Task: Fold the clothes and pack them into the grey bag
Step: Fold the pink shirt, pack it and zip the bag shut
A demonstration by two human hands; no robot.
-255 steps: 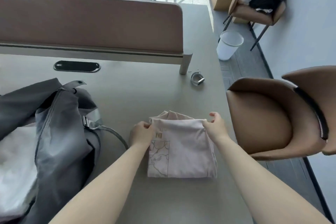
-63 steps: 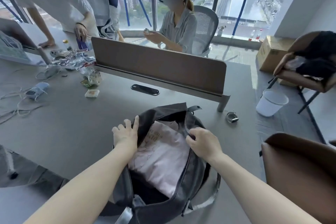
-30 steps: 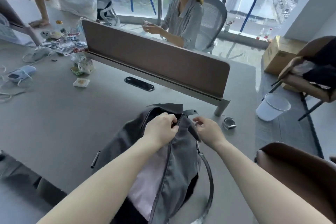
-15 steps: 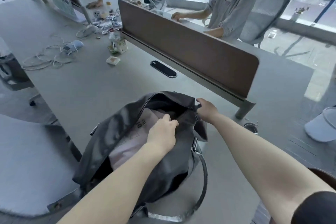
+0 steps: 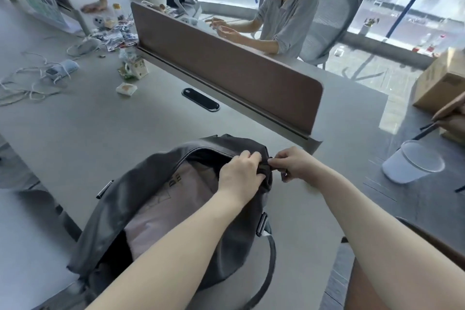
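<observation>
Both hands' fingers (image 5: 247,158) pinch grey bag (image 5: 141,191) far end; pink garment (image 5: 176,199) inside.

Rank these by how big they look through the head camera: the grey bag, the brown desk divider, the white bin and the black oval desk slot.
1-2. grey bag and brown desk divider: too alike, and the bag is nearer.
3. white bin
4. black oval desk slot
</observation>
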